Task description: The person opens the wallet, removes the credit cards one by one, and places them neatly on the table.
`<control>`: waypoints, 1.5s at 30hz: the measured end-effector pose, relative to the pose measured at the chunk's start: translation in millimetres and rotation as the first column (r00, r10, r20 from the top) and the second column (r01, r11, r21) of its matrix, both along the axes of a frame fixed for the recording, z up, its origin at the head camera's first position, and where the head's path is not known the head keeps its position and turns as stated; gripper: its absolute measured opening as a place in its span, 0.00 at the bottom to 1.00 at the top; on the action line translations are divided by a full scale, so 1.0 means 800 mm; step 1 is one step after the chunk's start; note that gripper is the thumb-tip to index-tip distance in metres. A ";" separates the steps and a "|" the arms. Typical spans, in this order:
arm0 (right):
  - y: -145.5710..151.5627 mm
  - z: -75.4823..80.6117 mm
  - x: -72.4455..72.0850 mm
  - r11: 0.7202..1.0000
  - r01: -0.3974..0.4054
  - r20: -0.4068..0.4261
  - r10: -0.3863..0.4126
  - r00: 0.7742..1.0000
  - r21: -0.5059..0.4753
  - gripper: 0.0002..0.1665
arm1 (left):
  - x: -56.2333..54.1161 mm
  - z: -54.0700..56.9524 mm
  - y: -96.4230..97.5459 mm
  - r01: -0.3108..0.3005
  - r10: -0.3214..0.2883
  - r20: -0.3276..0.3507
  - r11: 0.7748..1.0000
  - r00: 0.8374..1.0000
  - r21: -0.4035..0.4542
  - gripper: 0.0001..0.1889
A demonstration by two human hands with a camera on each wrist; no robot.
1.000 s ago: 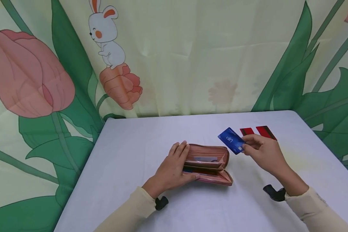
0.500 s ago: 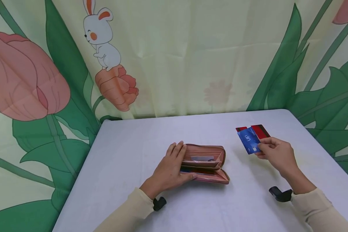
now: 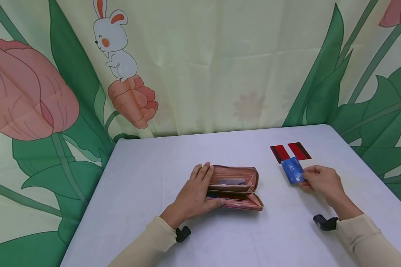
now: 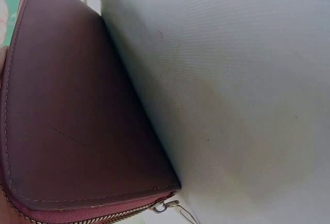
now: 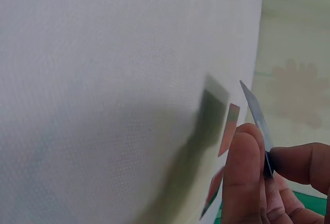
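Observation:
A pink zip-around wallet (image 3: 237, 171) stands unzipped near the middle of the white table, with cards in its slots. My left hand (image 3: 192, 194) grips its left end, thumb along the front flap and fingers over the back. The left wrist view is filled by the wallet's dark outer cover (image 4: 67, 105) and its zipper. At the right, my right hand (image 3: 325, 183) pinches a blue VIP card (image 3: 291, 170) by its corner between thumb and fingers. Seen from the right wrist, this card (image 5: 254, 108) is nearly edge-on above the table.
Two red cards with dark stripes lie behind the blue card: a left one (image 3: 279, 152) and a right one (image 3: 299, 150). A curtain (image 3: 194, 74) printed with tulips and a rabbit hangs behind the table (image 3: 147, 167).
My right hand has carried the blue card rightward away from the wallet, then down and toward me, uncovering the red cards. The left hand keeps its hold on the wallet.

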State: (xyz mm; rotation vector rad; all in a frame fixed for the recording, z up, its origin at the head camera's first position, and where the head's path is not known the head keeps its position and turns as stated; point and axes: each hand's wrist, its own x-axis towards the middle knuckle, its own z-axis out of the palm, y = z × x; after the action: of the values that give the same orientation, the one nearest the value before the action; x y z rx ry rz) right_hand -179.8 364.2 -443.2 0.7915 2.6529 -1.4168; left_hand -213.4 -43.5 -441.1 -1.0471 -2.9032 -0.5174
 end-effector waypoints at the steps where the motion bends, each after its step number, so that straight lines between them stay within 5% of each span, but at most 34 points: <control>1: 0.001 -0.001 -0.001 1.000 0.001 0.014 -0.001 1.000 -0.003 0.27 | -0.001 -0.001 0.000 -0.001 0.001 0.001 1.000 1.000 -0.003 0.58; 9: 0.003 -0.011 -0.008 1.000 0.020 0.095 -0.021 0.995 0.013 0.25 | -0.002 -0.002 0.000 -0.004 0.004 0.019 1.000 1.000 -0.005 0.57; 17: 0.005 -0.012 -0.009 0.988 -0.058 0.108 0.043 0.993 0.141 0.22 | 0.000 0.001 0.000 -0.018 0.019 0.007 1.000 1.000 -0.018 0.58; 27: 0.002 -0.006 -0.011 0.934 -0.120 0.129 0.081 0.988 0.338 0.17 | -0.001 0.000 -0.001 -0.006 0.006 -0.003 1.000 1.000 -0.008 0.57; 45: -0.008 0.002 -0.007 0.844 -0.155 0.101 0.121 0.988 0.514 0.21 | -0.002 -0.001 -0.001 0.012 -0.012 -0.019 1.000 1.000 -0.011 0.57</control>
State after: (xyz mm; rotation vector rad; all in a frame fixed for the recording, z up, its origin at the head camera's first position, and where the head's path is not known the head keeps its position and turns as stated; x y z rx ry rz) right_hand -185.1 357.6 -441.3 0.6314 3.0012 -0.6172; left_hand -214.9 -44.2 -441.8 -1.0651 -2.8885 -0.4893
